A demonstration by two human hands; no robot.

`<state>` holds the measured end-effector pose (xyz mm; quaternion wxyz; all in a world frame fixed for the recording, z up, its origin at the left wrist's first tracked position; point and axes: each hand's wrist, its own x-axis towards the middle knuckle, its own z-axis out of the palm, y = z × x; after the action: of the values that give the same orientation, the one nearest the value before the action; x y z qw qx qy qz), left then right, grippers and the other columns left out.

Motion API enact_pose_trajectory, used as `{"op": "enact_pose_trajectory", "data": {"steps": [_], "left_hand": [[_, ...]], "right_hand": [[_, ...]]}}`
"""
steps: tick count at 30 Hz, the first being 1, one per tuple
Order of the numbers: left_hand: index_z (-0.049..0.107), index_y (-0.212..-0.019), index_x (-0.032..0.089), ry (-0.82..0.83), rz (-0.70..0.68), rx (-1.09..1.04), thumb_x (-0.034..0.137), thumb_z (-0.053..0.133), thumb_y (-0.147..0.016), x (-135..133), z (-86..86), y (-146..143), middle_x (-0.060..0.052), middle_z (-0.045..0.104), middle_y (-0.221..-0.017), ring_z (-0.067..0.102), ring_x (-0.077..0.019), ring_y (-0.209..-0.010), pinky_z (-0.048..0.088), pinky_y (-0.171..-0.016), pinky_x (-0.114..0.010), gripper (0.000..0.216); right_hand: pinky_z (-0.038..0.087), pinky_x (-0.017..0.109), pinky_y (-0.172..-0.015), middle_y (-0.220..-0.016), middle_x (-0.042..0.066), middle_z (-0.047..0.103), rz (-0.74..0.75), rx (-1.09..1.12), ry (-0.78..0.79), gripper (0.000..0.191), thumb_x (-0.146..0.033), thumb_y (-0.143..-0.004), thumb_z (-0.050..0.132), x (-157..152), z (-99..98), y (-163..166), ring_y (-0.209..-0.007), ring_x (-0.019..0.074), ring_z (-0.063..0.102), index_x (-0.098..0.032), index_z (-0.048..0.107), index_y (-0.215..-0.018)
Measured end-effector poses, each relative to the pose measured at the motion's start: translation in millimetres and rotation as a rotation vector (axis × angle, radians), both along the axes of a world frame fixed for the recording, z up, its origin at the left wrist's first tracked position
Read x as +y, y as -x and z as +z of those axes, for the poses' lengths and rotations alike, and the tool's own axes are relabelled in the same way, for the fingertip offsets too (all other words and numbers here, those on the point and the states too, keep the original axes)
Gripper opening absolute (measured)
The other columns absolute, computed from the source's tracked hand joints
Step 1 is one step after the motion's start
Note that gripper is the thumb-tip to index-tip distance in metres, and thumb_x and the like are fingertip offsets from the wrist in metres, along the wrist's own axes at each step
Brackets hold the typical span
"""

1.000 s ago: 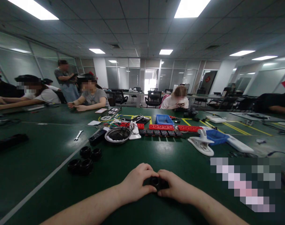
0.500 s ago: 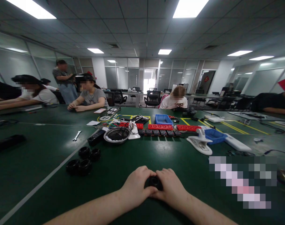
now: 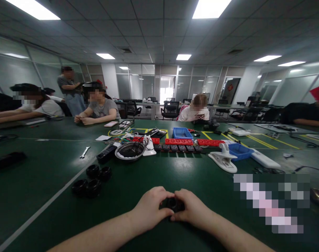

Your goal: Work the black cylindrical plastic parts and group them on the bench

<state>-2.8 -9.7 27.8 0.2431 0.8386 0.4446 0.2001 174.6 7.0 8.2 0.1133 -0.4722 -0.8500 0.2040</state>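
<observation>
Between my two hands is a small black round part [image 3: 173,202] with a dark hole in its middle, on or just above the green table. My left hand [image 3: 152,204] curls round its left side, thumb in front and fingers behind. From the right, my right hand [image 3: 192,205] grips the other side in the same way. The fingers partly cover the part, so its exact kind cannot be made out. Several glossy black ring-shaped parts [image 3: 93,188] sit in a cluster on the table to the left, apart from my hands.
Further back are a metal bowl [image 3: 130,152], red socket strips [image 3: 178,141], a blue tray [image 3: 182,133] and a white clip stand [image 3: 224,159]. A wrench [image 3: 85,152] lies left of a black box [image 3: 106,154]. People sit around the table [image 3: 138,175].
My thumbs have moved slightly apart, and more of the black part shows between my hands. Both hands still hold it at nearly the same spot.
</observation>
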Motion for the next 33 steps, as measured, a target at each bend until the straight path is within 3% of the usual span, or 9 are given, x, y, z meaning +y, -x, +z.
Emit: {"op": "enact_pose_trajectory", "data": {"steps": [4, 7, 10, 15, 21, 24, 27, 30, 33], "left_hand": [[0.061, -0.095, 0.022, -0.036, 0.157, 0.041, 0.027, 0.069, -0.067, -4.3, -0.5, -4.3, 0.0, 0.057, -0.086, 0.052, -0.0182, -0.082, 0.039, -0.072, -0.027, 0.029], [0.06, -0.094, 0.021, -0.054, 0.181, 0.054, 0.027, 0.068, -0.068, -6.0, 0.7, -5.4, -0.001, 0.058, -0.088, 0.051, -0.0188, -0.085, 0.039, -0.075, -0.028, 0.028], [0.06, -0.098, 0.022, -0.043, 0.117, 0.058, 0.026, 0.066, -0.07, -4.1, 2.3, -3.5, -0.001, 0.057, -0.089, 0.051, -0.0183, -0.085, 0.039, -0.074, -0.027, 0.03], [0.057, -0.105, 0.027, -0.001, -0.044, 0.033, 0.023, 0.063, -0.073, 1.0, 6.0, 2.1, 0.001, 0.056, -0.088, 0.051, -0.0159, -0.082, 0.039, -0.073, -0.024, 0.033], [0.059, -0.099, 0.023, 0.026, 0.031, 0.04, 0.025, 0.064, -0.071, -3.0, 4.7, -1.6, 0.0, 0.055, -0.085, 0.051, -0.0165, -0.079, 0.039, -0.069, -0.025, 0.028], [0.059, -0.096, 0.021, -0.001, 0.121, 0.069, 0.027, 0.063, -0.072, -5.5, 2.5, -5.4, -0.001, 0.055, -0.085, 0.05, -0.0183, -0.08, 0.038, -0.07, -0.027, 0.025], [0.058, -0.096, 0.02, -0.009, 0.114, 0.079, 0.028, 0.061, -0.074, -4.0, 0.8, -5.4, -0.001, 0.054, -0.085, 0.05, -0.0185, -0.081, 0.038, -0.071, -0.027, 0.024], [0.057, -0.102, 0.023, 0.012, 0.032, 0.047, 0.025, 0.06, -0.074, -0.3, 0.2, -1.7, 0.0, 0.054, -0.086, 0.05, -0.017, -0.081, 0.038, -0.072, -0.026, 0.028], [0.056, -0.107, 0.026, 0.037, -0.025, 0.013, 0.022, 0.06, -0.075, 1.6, 0.7, 1.7, 0.0, 0.054, -0.089, 0.051, -0.016, -0.081, 0.038, -0.073, -0.025, 0.032]], "right_hand": [[0.033, 0.029, -0.064, -0.074, 0.004, 0.058, -0.109, -0.11, -0.19, 0.027, -0.038, -0.064, 0.066, -10.8, -3.4, 11.3, -0.07, 0.0197, 0.05, -0.016, 0.057, -0.077], [0.034, 0.034, -0.071, -0.084, 0.005, 0.058, -0.096, -0.093, -0.251, 0.034, -0.041, -0.063, 0.067, -12.4, -1.8, 11.5, -0.079, 0.0225, 0.05, -0.017, 0.057, -0.084], [0.036, 0.031, -0.073, -0.092, 0.004, 0.056, 0.032, 0.019, -0.145, 0.042, -0.039, -0.061, 0.07, -5.5, 2.8, 2.5, -0.085, 0.0213, 0.049, -0.019, 0.056, -0.095], [0.038, 0.023, -0.068, -0.082, 0.0, 0.055, 0.199, 0.136, 0.098, 0.019, -0.023, -0.066, 0.068, 9.4, 6.9, -13.0, -0.079, 0.0153, 0.051, -0.017, 0.06, -0.082], [0.032, 0.023, -0.055, -0.071, -0.001, 0.054, 0.038, -0.008, -0.035, 0.034, -0.042, -0.058, 0.072, 2.7, 0.0, -2.2, -0.066, 0.015, 0.048, -0.017, 0.056, -0.075], [0.033, 0.028, -0.061, -0.072, 0.002, 0.057, -0.038, -0.119, -0.175, 0.035, -0.048, -0.065, 0.064, -4.7, -2.6, 6.8, -0.067, 0.0176, 0.049, -0.016, 0.056, -0.076], [0.034, 0.032, -0.069, -0.077, 0.004, 0.057, -0.036, -0.134, -0.239, 0.04, -0.052, -0.066, 0.062, -7.4, -1.9, 8.2, -0.075, 0.021, 0.049, -0.016, 0.057, -0.081], [0.035, 0.031, -0.071, -0.088, 0.004, 0.055, 0.054, -0.036, -0.149, 0.044, -0.048, -0.061, 0.068, -3.4, 2.5, 0.8, -0.083, 0.0209, 0.048, -0.017, 0.057, -0.09], [0.037, 0.026, -0.07, -0.087, 0.001, 0.055, 0.179, 0.049, 0.002, 0.031, -0.033, -0.063, 0.071, 4.6, 7.3, -9.1, -0.082, 0.0175, 0.049, -0.019, 0.059, -0.088]]}}
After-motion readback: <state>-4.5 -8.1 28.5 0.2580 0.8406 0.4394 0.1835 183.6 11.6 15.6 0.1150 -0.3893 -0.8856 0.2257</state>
